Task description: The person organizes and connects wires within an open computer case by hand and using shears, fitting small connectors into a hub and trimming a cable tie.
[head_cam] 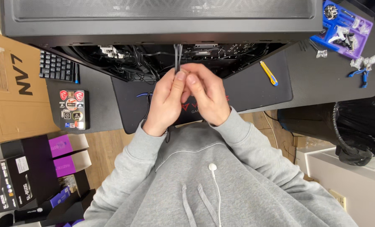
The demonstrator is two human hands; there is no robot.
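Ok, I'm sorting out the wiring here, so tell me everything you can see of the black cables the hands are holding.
The black cables are a thin bundle of dark strands running straight up from the fingers into the open computer case, where they join other dark wiring. They look plastic-sheathed and taut. The left hand pinches them near the lower end, thumb up against them; the right hand closes in beside it, fingertips meeting at the same spot. Their lower ends are hidden by the fingers.
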